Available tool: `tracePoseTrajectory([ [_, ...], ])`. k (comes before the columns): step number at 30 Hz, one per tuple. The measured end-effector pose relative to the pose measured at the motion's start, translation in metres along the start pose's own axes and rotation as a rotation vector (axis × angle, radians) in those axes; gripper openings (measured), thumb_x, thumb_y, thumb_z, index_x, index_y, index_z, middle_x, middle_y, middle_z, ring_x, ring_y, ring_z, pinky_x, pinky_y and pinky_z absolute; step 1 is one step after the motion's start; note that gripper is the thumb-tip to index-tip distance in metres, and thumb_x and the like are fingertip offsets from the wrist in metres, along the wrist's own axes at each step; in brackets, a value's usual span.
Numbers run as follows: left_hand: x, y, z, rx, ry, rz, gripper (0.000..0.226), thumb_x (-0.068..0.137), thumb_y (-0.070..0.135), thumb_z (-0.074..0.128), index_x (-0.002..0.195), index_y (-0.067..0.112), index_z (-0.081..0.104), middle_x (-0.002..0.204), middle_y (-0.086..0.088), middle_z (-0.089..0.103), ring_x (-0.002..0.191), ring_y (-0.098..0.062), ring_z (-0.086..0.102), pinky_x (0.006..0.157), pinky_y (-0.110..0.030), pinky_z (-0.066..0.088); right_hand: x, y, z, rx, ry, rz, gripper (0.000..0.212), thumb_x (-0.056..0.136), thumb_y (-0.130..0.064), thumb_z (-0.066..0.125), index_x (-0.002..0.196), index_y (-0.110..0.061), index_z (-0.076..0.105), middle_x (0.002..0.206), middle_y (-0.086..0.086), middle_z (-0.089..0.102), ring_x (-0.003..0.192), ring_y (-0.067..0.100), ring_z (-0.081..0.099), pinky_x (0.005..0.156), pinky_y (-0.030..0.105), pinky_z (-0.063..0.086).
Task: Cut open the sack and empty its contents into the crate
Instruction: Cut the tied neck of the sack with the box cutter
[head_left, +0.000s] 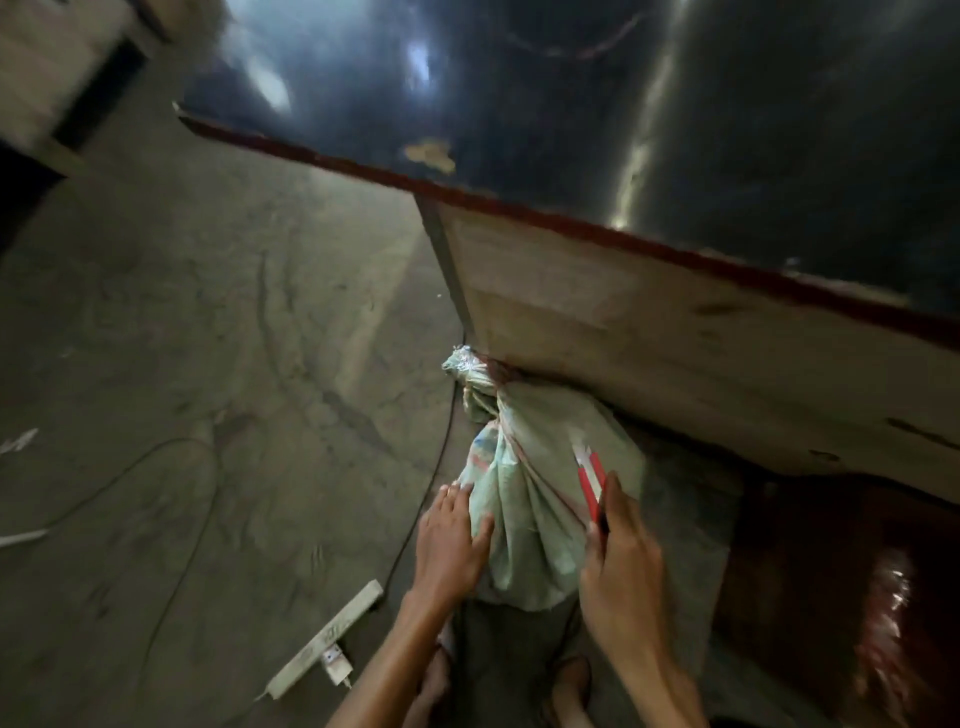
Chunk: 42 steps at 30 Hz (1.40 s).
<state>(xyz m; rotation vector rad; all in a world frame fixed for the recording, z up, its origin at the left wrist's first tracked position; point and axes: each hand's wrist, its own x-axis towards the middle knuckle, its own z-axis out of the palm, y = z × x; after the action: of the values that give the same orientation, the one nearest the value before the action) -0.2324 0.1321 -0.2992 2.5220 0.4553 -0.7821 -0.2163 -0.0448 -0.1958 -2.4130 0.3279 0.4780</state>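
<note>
a tied pale green sack (524, 499) is seen standing on the floor (234, 364) against a wooden counter (675, 338). the left hand (452, 545) is laid open on its side. a red cutter (589, 478) is gripped by the right hand (621, 571), its tip resting against the sack.

Head view: single, worn high, tilted steeply down and forward; floor (208, 364) left, table (675, 338) far right, close.

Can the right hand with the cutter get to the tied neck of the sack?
Probably yes. The right hand holds the cutter against the sack; nothing covers the tied neck beyond it.
</note>
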Motion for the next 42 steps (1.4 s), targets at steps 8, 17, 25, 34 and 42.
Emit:
tracePoseTrajectory([
  [8,0.183,-0.032,0.095,-0.328,0.094,-0.08,0.055,0.104,0.047,0.038,0.142,0.011,0.054,0.14,-0.015,0.062,0.132,-0.03,0.054,0.105,-0.039,0.044,0.107,0.066,0.137,-0.023,0.084,-0.04,0.059,0.1,-0.015,0.048,0.154,-0.019,0.027,0.139,0.003,0.051,0.114,0.016,0.057,0.08,0.017,0.041],
  [17,0.372,-0.039,0.192,-0.946,0.142,-0.286,0.129,0.053,0.097,0.029,0.136,0.004,0.061,0.141,-0.022,0.059,0.131,-0.041,0.055,0.114,-0.052,0.039,0.209,0.132,0.234,-0.019,0.283,-0.284,0.056,0.097,-0.017,0.049,0.151,-0.025,0.035,0.133,0.0,0.053,0.112,0.015,0.057,0.082,0.016,0.041],
  [25,0.337,-0.031,0.188,-1.315,0.138,0.033,0.054,0.087,0.044,0.071,0.115,-0.003,0.071,0.108,-0.023,0.075,0.098,-0.034,0.073,0.088,-0.042,0.059,0.168,0.15,0.238,0.139,0.459,-0.279,0.051,0.089,-0.013,0.055,0.137,-0.029,0.054,0.121,0.001,0.064,0.112,0.02,0.061,0.09,0.027,0.048],
  [34,0.202,0.026,0.146,-1.615,-0.079,0.397,0.047,0.09,0.021,0.072,0.13,-0.001,0.059,0.121,-0.027,0.07,0.111,-0.04,0.07,0.101,-0.054,0.054,0.094,0.128,0.145,0.26,0.574,-0.391,0.015,0.083,-0.025,0.065,0.098,-0.024,0.069,0.088,-0.005,0.068,0.079,0.009,0.064,0.067,0.024,0.051],
  [42,0.131,0.082,0.086,-1.238,0.05,0.708,0.045,0.08,0.032,0.083,0.117,0.016,0.063,0.115,-0.006,0.076,0.106,-0.026,0.072,0.102,-0.047,0.054,0.069,0.135,0.078,0.501,0.571,-0.515,0.025,0.09,-0.018,0.066,0.105,-0.035,0.057,0.098,-0.012,0.07,0.081,-0.006,0.066,0.071,0.019,0.057],
])
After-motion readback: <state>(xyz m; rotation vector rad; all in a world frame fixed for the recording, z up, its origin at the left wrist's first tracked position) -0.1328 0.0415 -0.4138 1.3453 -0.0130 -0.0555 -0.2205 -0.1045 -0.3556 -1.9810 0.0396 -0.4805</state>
